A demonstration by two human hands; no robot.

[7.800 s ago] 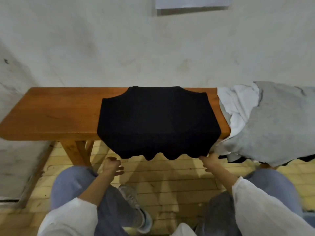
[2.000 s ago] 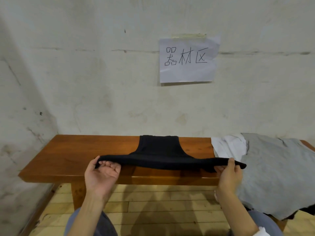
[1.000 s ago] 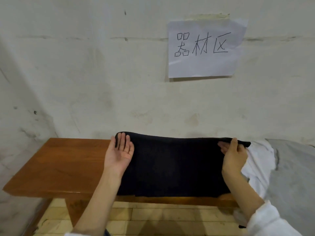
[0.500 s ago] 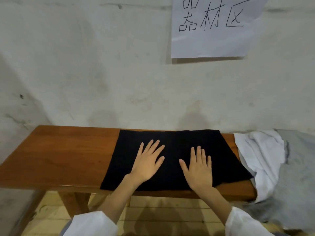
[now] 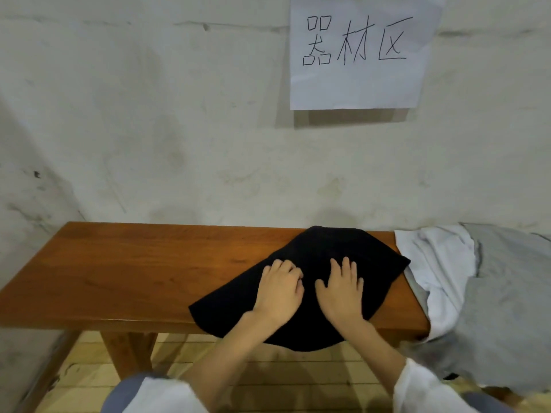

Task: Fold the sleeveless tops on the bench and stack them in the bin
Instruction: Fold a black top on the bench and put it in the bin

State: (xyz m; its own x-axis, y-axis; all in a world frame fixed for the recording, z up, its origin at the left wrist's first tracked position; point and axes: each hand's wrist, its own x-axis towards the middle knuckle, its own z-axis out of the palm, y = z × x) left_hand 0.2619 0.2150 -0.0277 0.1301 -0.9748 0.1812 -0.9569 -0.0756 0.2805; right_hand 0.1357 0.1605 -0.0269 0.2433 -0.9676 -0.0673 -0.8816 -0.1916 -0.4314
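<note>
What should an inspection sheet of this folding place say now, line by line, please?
Surface: wooden bench against the wall.
Job's things: black top lies folded on the bench, its near edge hanging over the front; bin not in view.
Clutter: white garment and grey garment heaped at the bench's right end.
Hands: left hand on the black top, fingers curled, grip unclear; right hand flat on it.
Cables: nothing seen.
Surroundings: paper sign on the wall; wooden floor.
</note>
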